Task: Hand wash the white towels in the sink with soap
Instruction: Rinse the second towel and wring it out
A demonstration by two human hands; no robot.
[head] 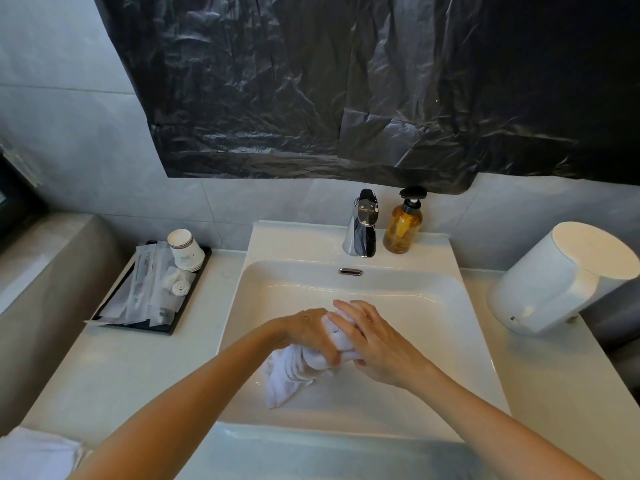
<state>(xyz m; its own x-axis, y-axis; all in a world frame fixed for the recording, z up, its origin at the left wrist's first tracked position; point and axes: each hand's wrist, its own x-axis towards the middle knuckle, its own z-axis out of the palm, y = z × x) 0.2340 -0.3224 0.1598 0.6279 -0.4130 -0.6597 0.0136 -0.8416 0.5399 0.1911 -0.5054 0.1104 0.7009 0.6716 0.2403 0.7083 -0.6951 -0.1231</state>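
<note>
While the fingers (329,353) of the left hand (304,332) curl round the bunched upper end of a twisted white cloth towel (291,372), the right hand (377,344) wraps its own fingers (346,315) over the same end from the other side, so both hands grip it together. The towel's loose tail hangs below the left hand over the middle of the white rectangular ceramic sink (381,282); whether it touches the basin cannot be told. On the sink's back ledge stands a chrome faucet (362,226), with an amber pump bottle with a black head (401,226) just to its right. On the pale tabletop (121,368) to the left lies a black rectangular tray (162,327) holding wrapped toiletries and a stack of white paper cups (183,251). A crinkled black plastic sheet (346,81) covers the wall above.
</note>
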